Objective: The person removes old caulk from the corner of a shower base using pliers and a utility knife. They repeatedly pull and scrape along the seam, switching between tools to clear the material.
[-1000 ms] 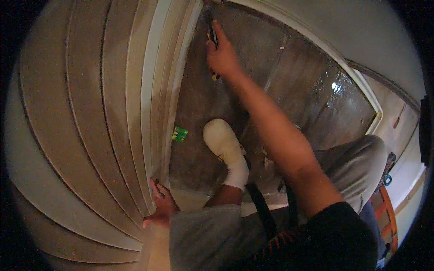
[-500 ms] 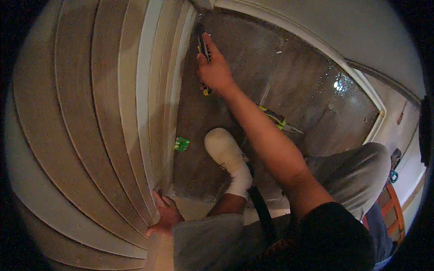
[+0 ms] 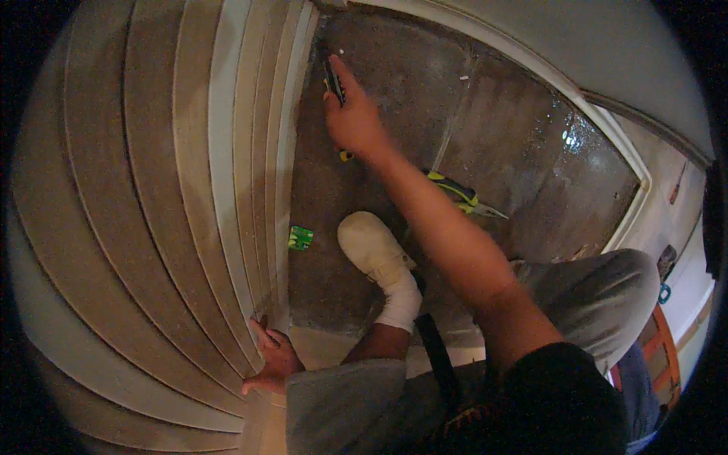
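Note:
My right hand (image 3: 353, 125) is closed around a black and yellow utility knife (image 3: 334, 83), held near the far left corner of the dark floor. The front part of the tool lies beside the pale trim; whether its blade touches anything is too dark to tell. Low on the left, my left hand (image 3: 274, 362) rests against the edge of the ribbed wooden panel (image 3: 152, 227), fingers spread and holding nothing. Long-nose pliers (image 3: 462, 196) with yellow-green and black handles lie on the floor beside my right forearm.
A small green packet (image 3: 301, 237) lies near the trim, left of my shoe (image 3: 371, 243). White baseboard (image 3: 531, 64) borders the far side. Wet, shiny spots (image 3: 572, 138) mark the floor at right. An orange wooden frame (image 3: 666, 360) stands at the right edge.
The view has shifted slightly. My right hand and the knife have tilted a little at the corner, and a small white bit now shows beside the fingertips. My left hand keeps its place.

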